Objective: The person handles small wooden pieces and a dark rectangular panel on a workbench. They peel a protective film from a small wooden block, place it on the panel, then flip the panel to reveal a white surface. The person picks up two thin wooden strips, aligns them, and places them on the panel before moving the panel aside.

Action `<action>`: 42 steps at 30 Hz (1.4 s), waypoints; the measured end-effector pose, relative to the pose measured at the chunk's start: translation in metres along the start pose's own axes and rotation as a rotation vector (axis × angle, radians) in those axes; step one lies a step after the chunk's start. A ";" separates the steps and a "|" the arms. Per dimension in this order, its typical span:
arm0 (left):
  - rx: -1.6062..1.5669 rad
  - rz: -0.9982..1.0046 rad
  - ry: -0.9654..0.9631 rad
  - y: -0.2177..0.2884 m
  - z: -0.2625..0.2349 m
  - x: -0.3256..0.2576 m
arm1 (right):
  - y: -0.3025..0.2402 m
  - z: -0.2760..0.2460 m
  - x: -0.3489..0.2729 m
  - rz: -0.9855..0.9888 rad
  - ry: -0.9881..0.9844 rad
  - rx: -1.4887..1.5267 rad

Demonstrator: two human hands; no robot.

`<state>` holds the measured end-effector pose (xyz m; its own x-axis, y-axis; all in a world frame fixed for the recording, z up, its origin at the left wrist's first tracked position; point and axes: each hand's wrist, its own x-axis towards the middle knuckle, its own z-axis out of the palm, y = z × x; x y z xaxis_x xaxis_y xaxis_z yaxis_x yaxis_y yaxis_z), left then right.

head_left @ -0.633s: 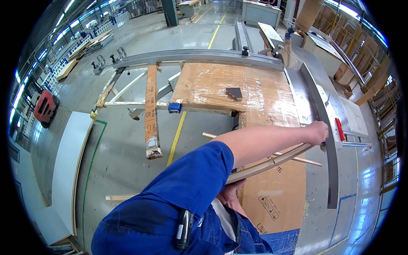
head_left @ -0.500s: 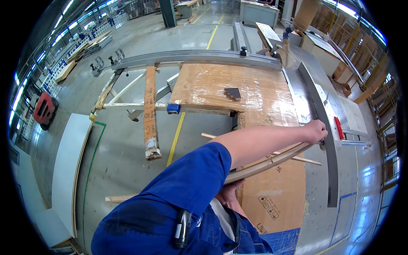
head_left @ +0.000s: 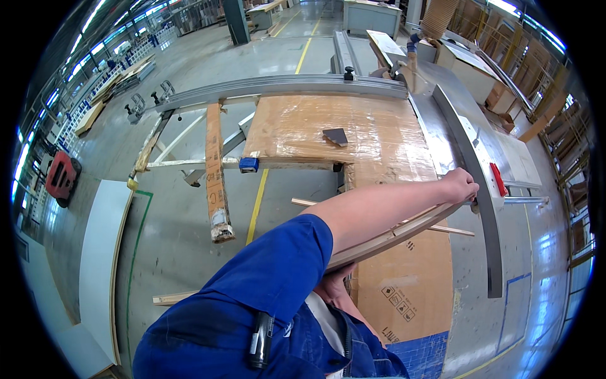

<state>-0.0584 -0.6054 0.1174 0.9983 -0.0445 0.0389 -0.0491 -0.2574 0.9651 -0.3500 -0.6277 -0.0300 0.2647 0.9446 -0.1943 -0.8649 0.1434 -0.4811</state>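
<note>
A long wooden board [head_left: 385,243] is held on edge across my front, its outline bent by the lens. My left arm reaches over it to the right. At the board's far right end, my left hand [head_left: 463,185] is closed, fingers curled together; what they pinch is hidden. My right hand [head_left: 334,285] grips the board's near part from below, its fingers partly hidden behind my left arm and the board. Just past my left hand stands the long dark metal fence [head_left: 470,148]. A thin wooden strip [head_left: 451,231] lies under the board, over the cardboard-covered surface [head_left: 404,278].
A dark offcut [head_left: 335,137] lies on the wrapped worktop [head_left: 297,120], with a blue tape measure [head_left: 249,165] at its left edge. A metal rail [head_left: 284,83] spans the far side. Right of the fence is a red handle-like piece [head_left: 498,179]. White panels [head_left: 101,252] lean at left.
The whole view has shifted slightly, so the worktop appears a little further left. Both hands keep about the same places on and beside the board.
</note>
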 end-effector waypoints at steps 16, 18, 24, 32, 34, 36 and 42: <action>-0.066 0.003 -0.132 -0.047 0.007 0.003 | 0.018 -0.013 0.005 0.030 -0.136 0.144; -0.068 -0.013 -0.156 -0.041 0.006 -0.006 | 0.020 -0.013 0.007 0.007 -0.142 0.169; -0.033 -0.036 -0.260 -0.031 -0.003 -0.026 | 0.022 -0.013 0.010 -0.004 -0.188 0.206; 0.082 -0.135 -0.360 -0.048 0.004 -0.053 | -0.001 0.017 -0.001 -0.087 0.067 0.421; 0.090 -0.171 -0.353 -0.061 0.005 -0.064 | -0.001 0.019 -0.001 -0.086 0.136 0.467; 0.059 -0.217 -0.346 -0.073 0.008 -0.072 | 0.003 0.016 -0.001 -0.116 0.172 0.487; 0.051 -0.302 -0.331 -0.077 0.013 -0.090 | 0.032 -0.030 0.014 -0.190 0.051 0.633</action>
<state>-0.1453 -0.5944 0.0364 0.9040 -0.2642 -0.3360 0.2334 -0.3534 0.9059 -0.3614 -0.6188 -0.0735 0.4441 0.8726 -0.2034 -0.8805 0.4670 0.0811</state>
